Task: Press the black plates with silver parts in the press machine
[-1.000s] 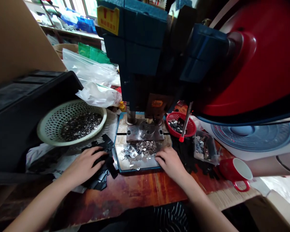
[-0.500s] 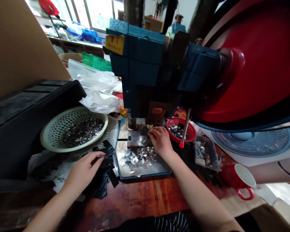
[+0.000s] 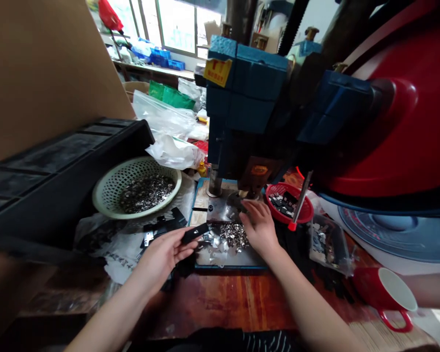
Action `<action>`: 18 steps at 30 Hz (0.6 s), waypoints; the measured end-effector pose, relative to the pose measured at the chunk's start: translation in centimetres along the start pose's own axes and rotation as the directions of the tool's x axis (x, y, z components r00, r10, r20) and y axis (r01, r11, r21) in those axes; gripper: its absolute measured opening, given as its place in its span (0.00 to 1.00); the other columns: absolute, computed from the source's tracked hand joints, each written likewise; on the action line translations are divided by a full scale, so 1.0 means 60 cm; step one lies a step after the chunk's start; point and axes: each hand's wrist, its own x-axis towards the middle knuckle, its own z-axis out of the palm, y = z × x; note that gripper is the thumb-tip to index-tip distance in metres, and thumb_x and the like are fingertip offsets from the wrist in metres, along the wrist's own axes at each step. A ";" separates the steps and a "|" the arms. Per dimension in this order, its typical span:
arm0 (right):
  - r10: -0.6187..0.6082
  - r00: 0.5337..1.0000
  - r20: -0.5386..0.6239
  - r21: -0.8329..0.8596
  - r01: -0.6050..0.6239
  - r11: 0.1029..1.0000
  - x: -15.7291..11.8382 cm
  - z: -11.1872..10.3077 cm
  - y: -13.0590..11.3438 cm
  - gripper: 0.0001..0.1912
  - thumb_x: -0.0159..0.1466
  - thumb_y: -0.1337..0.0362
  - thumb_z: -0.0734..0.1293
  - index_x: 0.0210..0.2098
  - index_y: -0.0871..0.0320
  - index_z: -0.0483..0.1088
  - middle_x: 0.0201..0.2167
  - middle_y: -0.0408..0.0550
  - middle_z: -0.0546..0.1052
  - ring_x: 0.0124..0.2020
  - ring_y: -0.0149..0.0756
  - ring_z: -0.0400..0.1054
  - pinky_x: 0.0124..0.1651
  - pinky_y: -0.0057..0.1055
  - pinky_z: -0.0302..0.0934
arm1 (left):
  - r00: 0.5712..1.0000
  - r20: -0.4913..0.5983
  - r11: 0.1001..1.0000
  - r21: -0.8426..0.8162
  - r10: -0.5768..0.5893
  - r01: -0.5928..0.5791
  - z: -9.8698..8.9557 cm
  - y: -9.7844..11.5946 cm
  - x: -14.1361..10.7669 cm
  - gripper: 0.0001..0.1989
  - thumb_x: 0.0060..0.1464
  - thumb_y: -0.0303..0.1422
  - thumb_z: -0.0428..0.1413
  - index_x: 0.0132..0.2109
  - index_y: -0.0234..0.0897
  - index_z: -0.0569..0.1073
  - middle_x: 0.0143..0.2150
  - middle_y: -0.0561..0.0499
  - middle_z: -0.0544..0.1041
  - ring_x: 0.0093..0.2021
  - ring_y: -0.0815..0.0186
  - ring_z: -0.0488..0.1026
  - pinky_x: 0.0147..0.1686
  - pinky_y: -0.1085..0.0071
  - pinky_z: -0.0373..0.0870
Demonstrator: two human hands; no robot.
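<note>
My left hand [image 3: 166, 254] pinches one end of a flat black plate [image 3: 195, 233] that has small light marks or holes. The plate points toward the base of a blue press [image 3: 242, 105]. More black plates [image 3: 168, 220] lie to the left of the base, partly behind my left hand. My right hand [image 3: 261, 229] is at the metal die block [image 3: 222, 208] under the press head, fingers apart, with nothing visible in it. Small shiny metal pieces [image 3: 234, 235] are heaped on the base in front of the die. The fingertips partly cover the die's right side.
A pale green basket [image 3: 104, 198] of small metal parts stands left. A red basket [image 3: 308, 208], a rod with a red tip [image 3: 301, 203], a clear plastic box [image 3: 328, 244] and a red mug [image 3: 374, 288] are on the right. A large red wheel [image 3: 399, 127] overhangs there.
My left hand has lifted a black plate from the pile and moved right toward the press base. My right hand's fingers have spread beside the die. The view has shifted left.
</note>
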 end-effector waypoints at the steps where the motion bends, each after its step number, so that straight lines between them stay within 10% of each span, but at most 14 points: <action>1: 0.033 0.999 0.022 0.033 -0.033 0.999 -0.005 -0.003 -0.014 0.14 0.65 0.61 0.61 0.48 0.54 0.72 0.44 0.51 0.76 0.48 0.43 0.67 0.53 0.44 0.61 | 0.999 0.030 1.000 -0.010 -0.017 0.018 0.008 -0.001 -0.003 0.12 0.58 0.29 0.51 0.45 0.29 0.75 0.38 0.40 0.80 0.34 0.66 0.78 0.33 0.75 0.75; 7: 0.045 0.951 0.307 0.287 -0.137 0.948 -0.030 0.002 -0.078 0.22 0.63 0.60 0.63 0.57 0.52 0.64 0.46 0.49 0.76 0.43 0.38 0.71 0.46 0.35 0.66 | 0.980 0.191 0.997 -0.050 -0.050 0.060 0.038 -0.015 -0.008 0.16 0.61 0.37 0.49 0.45 0.32 0.76 0.37 0.43 0.80 0.34 0.65 0.78 0.35 0.73 0.75; 18: -0.192 0.980 0.056 0.131 0.183 0.974 -0.063 -0.009 -0.080 0.13 0.62 0.70 0.61 0.39 0.48 0.73 0.42 0.48 0.76 0.45 0.38 0.69 0.46 0.39 0.65 | 0.970 0.234 0.996 -0.085 0.060 -0.041 0.054 -0.018 -0.021 0.15 0.60 0.36 0.49 0.48 0.35 0.75 0.45 0.44 0.78 0.45 0.62 0.75 0.40 0.70 0.75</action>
